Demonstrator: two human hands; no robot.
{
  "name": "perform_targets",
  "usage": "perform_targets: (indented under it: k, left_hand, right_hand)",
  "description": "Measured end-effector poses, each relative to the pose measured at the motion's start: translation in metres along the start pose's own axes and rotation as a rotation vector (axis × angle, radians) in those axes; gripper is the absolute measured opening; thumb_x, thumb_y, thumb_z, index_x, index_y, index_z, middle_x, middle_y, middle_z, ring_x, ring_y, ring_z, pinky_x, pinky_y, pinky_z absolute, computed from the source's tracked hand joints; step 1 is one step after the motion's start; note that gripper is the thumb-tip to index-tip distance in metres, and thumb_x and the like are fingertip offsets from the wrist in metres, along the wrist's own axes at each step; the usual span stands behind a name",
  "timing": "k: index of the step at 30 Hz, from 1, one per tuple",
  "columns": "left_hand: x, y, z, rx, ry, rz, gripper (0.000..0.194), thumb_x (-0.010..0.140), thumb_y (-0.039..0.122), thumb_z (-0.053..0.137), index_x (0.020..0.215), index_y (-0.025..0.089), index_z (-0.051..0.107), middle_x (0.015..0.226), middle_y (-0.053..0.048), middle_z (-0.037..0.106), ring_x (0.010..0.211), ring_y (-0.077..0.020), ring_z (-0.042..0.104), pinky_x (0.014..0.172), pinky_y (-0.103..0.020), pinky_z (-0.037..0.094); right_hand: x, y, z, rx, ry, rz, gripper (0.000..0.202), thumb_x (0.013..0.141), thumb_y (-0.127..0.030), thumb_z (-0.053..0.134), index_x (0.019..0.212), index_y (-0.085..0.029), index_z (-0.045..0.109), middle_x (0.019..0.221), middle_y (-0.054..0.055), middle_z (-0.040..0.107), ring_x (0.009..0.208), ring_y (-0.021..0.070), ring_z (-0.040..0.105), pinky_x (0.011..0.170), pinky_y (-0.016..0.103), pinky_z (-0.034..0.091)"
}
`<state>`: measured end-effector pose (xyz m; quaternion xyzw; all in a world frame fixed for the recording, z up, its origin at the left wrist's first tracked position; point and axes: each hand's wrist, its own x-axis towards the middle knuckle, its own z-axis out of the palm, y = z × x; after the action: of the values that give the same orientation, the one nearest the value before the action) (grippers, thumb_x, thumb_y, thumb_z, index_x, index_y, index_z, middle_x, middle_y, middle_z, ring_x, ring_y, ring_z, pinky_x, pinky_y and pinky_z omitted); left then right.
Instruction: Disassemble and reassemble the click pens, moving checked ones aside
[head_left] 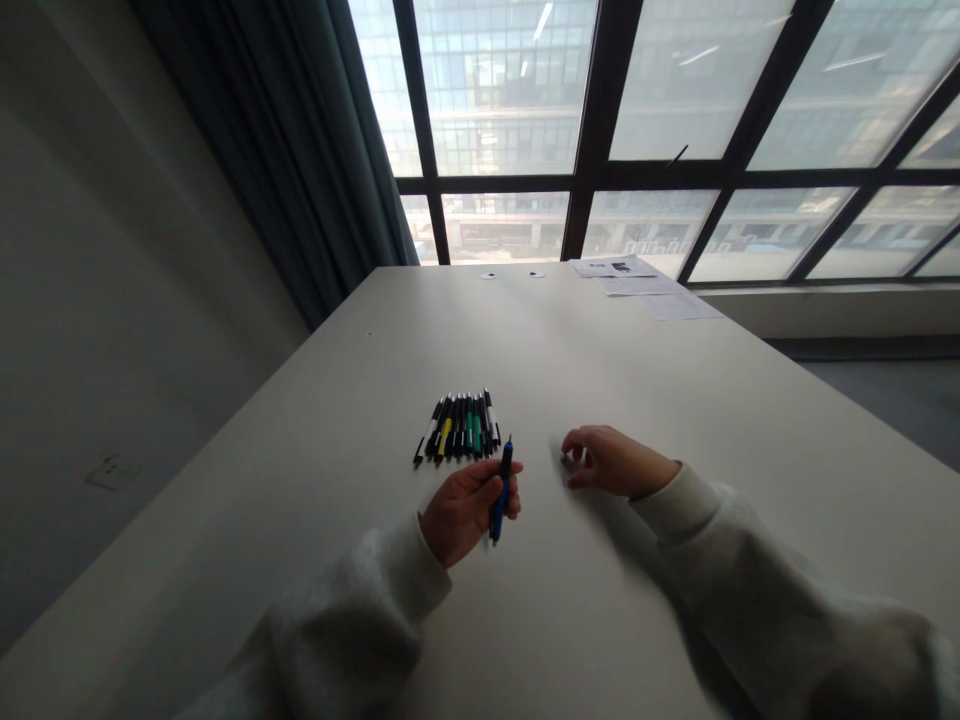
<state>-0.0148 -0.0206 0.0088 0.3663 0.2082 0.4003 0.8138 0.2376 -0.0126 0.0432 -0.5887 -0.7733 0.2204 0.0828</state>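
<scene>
Pens (445, 438) lie lined up at eleven o'clock from the blue pen (500, 500), which is outside the row, clasped by the left hand (459, 508), while the right hand (621, 463) curls at three o'clock, hold unclear!

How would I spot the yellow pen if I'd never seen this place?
Find the white table by the big window. Just beyond the left hand lies a row of pens. Left of its middle, the yellow pen alone shows that colour; the others show black, green or white.
</scene>
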Motion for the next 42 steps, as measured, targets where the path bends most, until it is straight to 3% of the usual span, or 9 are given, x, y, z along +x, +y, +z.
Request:
perform_targets:
  k: [6, 13, 17, 22, 24, 28, 30, 36, 42]
  left_hand:
    - [-0.001, -0.001, 0.000, -0.007, -0.005, -0.003, 0.031, 0.072, 0.030, 0.084, 0.098, 0.014, 0.076, 0.080, -0.004, 0.066, 0.068, -0.0124, 0.064, 0.063, -0.026, 0.050]
    - [-0.001, 0.000, -0.002, -0.004, -0.025, -0.024, 0.031, 0.073, 0.029, 0.083, 0.099, 0.014, 0.076, 0.080, -0.004, 0.067, 0.068, -0.0129, 0.065, 0.063, -0.025, 0.052]
    - [-0.002, -0.002, -0.004, -0.002, -0.057, -0.050, 0.030, 0.075, 0.030, 0.082, 0.101, 0.015, 0.075, 0.079, -0.004, 0.067, 0.068, -0.0146, 0.067, 0.064, -0.028, 0.055]
    - [-0.001, -0.006, -0.010, 0.018, -0.063, -0.043, 0.030, 0.075, 0.030, 0.082, 0.100, 0.015, 0.075, 0.082, -0.004, 0.068, 0.076, -0.0174, 0.070, 0.079, -0.037, 0.058]
    - [-0.001, -0.007, -0.013, 0.031, -0.050, -0.050, 0.030, 0.074, 0.031, 0.083, 0.099, 0.015, 0.075, 0.082, -0.004, 0.069, 0.076, -0.0174, 0.071, 0.081, -0.037, 0.058]
    - [-0.002, -0.008, -0.014, 0.073, -0.071, -0.067, 0.034, 0.072, 0.034, 0.084, 0.099, 0.015, 0.076, 0.078, -0.004, 0.069, 0.071, -0.0173, 0.071, 0.074, -0.033, 0.057]
    - [-0.002, -0.008, -0.015, 0.097, -0.087, -0.064, 0.035, 0.071, 0.034, 0.085, 0.099, 0.015, 0.076, 0.078, -0.004, 0.069, 0.069, -0.0167, 0.070, 0.071, -0.031, 0.056]
    - [-0.001, -0.008, -0.017, 0.223, -0.151, -0.025, 0.035, 0.075, 0.035, 0.081, 0.101, 0.013, 0.076, 0.082, -0.008, 0.067, 0.068, -0.0162, 0.066, 0.066, -0.032, 0.053]
    - [0.001, -0.007, -0.016, 0.248, -0.167, -0.009, 0.032, 0.076, 0.034, 0.080, 0.100, 0.012, 0.076, 0.083, -0.008, 0.065, 0.067, -0.0163, 0.064, 0.065, -0.031, 0.053]
  right_hand:
    - [0.002, 0.004, 0.001, -0.030, 0.025, -0.016, 0.018, 0.073, -0.013, 0.072, 0.091, -0.016, 0.071, 0.082, 0.004, 0.072, 0.072, 0.0170, 0.064, 0.068, 0.025, 0.046]
    - [0.002, 0.003, 0.001, -0.076, 0.069, -0.022, 0.018, 0.078, -0.012, 0.060, 0.091, -0.015, 0.072, 0.077, 0.006, 0.072, 0.068, 0.0174, 0.063, 0.066, 0.026, 0.044]
    - [0.000, 0.006, 0.001, -0.090, 0.064, -0.022, 0.025, 0.072, -0.006, 0.057, 0.089, -0.014, 0.073, 0.072, 0.006, 0.071, 0.065, 0.0171, 0.062, 0.064, 0.026, 0.043]
    - [-0.005, 0.001, -0.010, -0.065, 0.052, -0.040, 0.023, 0.067, -0.007, 0.059, 0.084, -0.014, 0.073, 0.068, 0.003, 0.067, 0.061, 0.0150, 0.057, 0.061, 0.025, 0.043]
    - [-0.010, -0.009, -0.019, 0.073, 0.021, -0.086, 0.022, 0.069, -0.009, 0.060, 0.086, -0.015, 0.072, 0.067, 0.000, 0.065, 0.059, 0.0129, 0.055, 0.059, 0.024, 0.042]
    - [-0.023, -0.034, -0.034, 0.577, -0.058, -0.200, 0.008, 0.077, -0.013, 0.063, 0.085, -0.015, 0.065, 0.070, -0.001, 0.062, 0.062, 0.0111, 0.054, 0.059, 0.023, 0.044]
    - [-0.028, -0.046, -0.036, 0.749, -0.039, -0.270, 0.005, 0.080, -0.017, 0.066, 0.084, -0.015, 0.063, 0.076, 0.001, 0.063, 0.067, 0.0113, 0.055, 0.062, 0.024, 0.046]
    - [-0.029, -0.065, -0.024, 1.000, 0.113, -0.352, 0.016, 0.085, -0.026, 0.071, 0.095, -0.014, 0.066, 0.091, 0.007, 0.069, 0.073, 0.0122, 0.061, 0.066, 0.026, 0.053]
    - [-0.028, -0.068, -0.017, 1.092, 0.125, -0.350, 0.017, 0.086, -0.027, 0.073, 0.096, -0.015, 0.068, 0.093, 0.008, 0.073, 0.079, 0.0150, 0.067, 0.070, 0.029, 0.059]
